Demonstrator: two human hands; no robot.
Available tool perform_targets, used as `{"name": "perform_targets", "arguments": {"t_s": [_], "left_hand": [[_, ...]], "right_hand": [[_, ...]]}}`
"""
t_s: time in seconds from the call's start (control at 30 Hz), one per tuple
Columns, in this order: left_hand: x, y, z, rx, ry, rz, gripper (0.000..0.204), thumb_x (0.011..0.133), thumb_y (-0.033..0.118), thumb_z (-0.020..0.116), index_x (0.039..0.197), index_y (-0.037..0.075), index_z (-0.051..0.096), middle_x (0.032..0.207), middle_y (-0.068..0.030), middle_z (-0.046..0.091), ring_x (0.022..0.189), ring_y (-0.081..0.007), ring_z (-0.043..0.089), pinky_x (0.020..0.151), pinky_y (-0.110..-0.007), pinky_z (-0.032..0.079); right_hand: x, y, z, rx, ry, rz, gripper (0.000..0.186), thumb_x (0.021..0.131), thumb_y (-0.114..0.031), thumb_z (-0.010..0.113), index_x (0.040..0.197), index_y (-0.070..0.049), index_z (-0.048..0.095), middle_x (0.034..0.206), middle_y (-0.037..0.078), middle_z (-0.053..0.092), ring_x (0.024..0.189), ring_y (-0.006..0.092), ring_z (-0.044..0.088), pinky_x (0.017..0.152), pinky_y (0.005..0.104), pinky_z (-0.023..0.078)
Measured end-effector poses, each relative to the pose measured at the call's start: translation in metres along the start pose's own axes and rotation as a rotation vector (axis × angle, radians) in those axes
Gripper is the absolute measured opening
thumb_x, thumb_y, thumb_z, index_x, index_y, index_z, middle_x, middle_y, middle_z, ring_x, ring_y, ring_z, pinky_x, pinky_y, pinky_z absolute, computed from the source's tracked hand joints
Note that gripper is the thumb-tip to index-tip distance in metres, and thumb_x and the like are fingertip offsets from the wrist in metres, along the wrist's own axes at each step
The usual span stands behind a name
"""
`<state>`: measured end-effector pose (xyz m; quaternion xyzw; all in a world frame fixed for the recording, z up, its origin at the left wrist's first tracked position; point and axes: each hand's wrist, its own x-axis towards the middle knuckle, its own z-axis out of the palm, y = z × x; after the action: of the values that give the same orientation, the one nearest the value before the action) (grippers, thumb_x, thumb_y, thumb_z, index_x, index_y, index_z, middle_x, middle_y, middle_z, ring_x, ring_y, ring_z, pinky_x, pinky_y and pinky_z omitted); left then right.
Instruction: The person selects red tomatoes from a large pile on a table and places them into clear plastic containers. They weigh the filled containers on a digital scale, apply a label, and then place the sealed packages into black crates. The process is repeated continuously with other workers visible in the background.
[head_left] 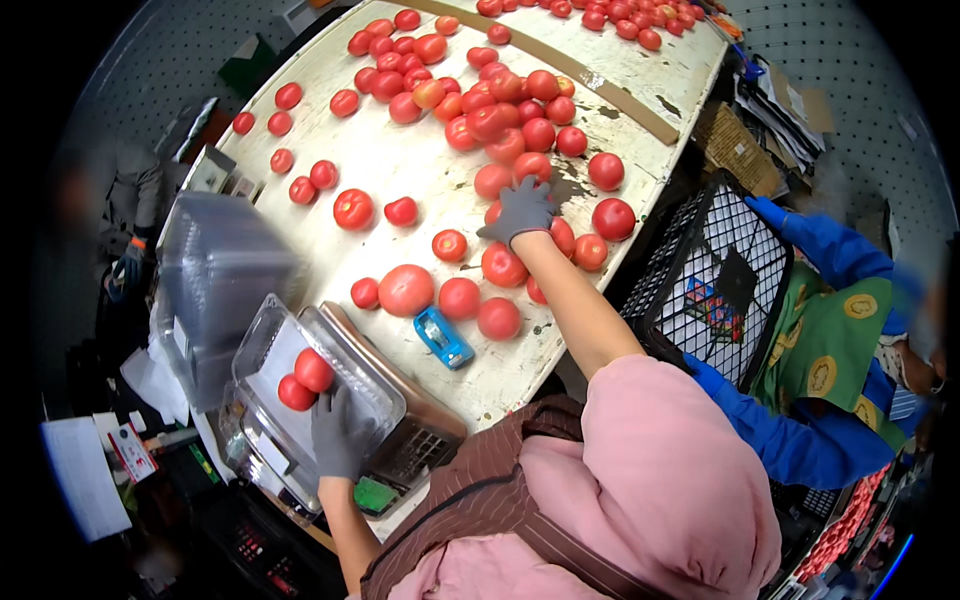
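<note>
My right hand [525, 210], in a grey glove, lies over several tomatoes on the white table with its fingers spread. It touches the pile's near edge, beside a tomato [493, 182]; its palm side is hidden. At the lower left, my left hand [338, 438], also gloved in grey, reaches into a clear plastic container [390, 405]. Its fingers are stretched out beside two red tomatoes [314, 370] lying there on a white liner. Whether the fingertips touch the lower one I cannot tell. A blue tape dispenser [443, 338] rests on the table between my hands.
Many loose tomatoes [490, 122] cover the table [300, 235], and a wooden strip [600, 90] crosses its far part. Stacked clear containers [225, 285] stand at the left. To the right, a person in blue sleeves [850, 240] holds a black crate [725, 280]. Another person [135, 200] is far left.
</note>
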<state>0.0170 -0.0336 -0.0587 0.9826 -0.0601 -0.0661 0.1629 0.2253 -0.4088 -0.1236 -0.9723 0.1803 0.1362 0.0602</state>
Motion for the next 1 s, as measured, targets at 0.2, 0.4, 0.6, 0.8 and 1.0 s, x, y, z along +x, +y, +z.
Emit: {"name": "perform_targets", "arguments": {"t_s": [0.2, 0.4, 0.6, 0.8, 1.0], "left_hand": [[0.003, -0.018, 0.007, 0.006, 0.045, 0.055, 0.059, 0.066, 0.017, 0.075, 0.120, 0.006, 0.054, 0.124, -0.0188, 0.050, 0.108, -0.0389, 0.051, 0.091, -0.046, 0.044], [-0.001, -0.013, -0.008, 0.052, 0.008, -0.048, 0.057, 0.070, 0.025, 0.072, 0.120, 0.007, 0.054, 0.122, -0.0151, 0.053, 0.109, -0.0345, 0.051, 0.089, -0.045, 0.043], [0.009, -0.006, -0.007, 0.030, 0.063, 0.043, 0.067, 0.069, 0.022, 0.074, 0.128, 0.007, 0.049, 0.121, -0.0192, 0.056, 0.108, -0.0373, 0.054, 0.093, -0.044, 0.044], [0.007, -0.042, 0.006, -0.051, -0.032, 0.010, 0.058, 0.074, 0.020, 0.073, 0.123, -0.002, 0.050, 0.116, -0.0246, 0.059, 0.110, -0.0390, 0.056, 0.092, -0.041, 0.044], [0.033, 0.011, -0.016, 0.096, -0.063, -0.170, 0.055, 0.076, 0.028, 0.070, 0.124, 0.007, 0.053, 0.099, -0.0205, 0.063, 0.091, -0.0395, 0.060, 0.077, -0.047, 0.047]], "right_hand": [[0.032, 0.012, 0.014, -0.157, -0.049, -0.120, 0.094, 0.060, -0.068, 0.066, 0.133, -0.011, 0.049, 0.143, 0.023, 0.035, 0.129, 0.0406, 0.039, 0.104, 0.0534, 0.033], [-0.034, -0.054, -0.039, 1.025, -0.296, -0.487, 0.038, 0.073, -0.036, 0.076, 0.089, -0.002, 0.068, 0.075, 0.006, 0.064, 0.071, 0.0124, 0.058, 0.059, 0.0280, 0.046], [-0.187, -0.226, -0.081, 0.591, 0.034, -1.210, 0.068, 0.059, -0.057, 0.073, 0.097, -0.001, 0.068, 0.108, 0.024, 0.055, 0.106, 0.0371, 0.050, 0.095, 0.0436, 0.040], [-0.215, -0.372, 0.031, 0.219, 0.330, -0.877, 0.052, 0.075, -0.044, 0.060, 0.106, -0.003, 0.069, 0.119, 0.022, 0.056, 0.104, 0.0435, 0.052, 0.076, 0.0589, 0.043], [-0.173, -0.202, -0.036, 0.415, -0.027, -1.016, 0.038, 0.071, -0.044, 0.062, 0.080, -0.008, 0.071, 0.099, 0.016, 0.063, 0.089, 0.0325, 0.061, 0.075, 0.0456, 0.047]]}}
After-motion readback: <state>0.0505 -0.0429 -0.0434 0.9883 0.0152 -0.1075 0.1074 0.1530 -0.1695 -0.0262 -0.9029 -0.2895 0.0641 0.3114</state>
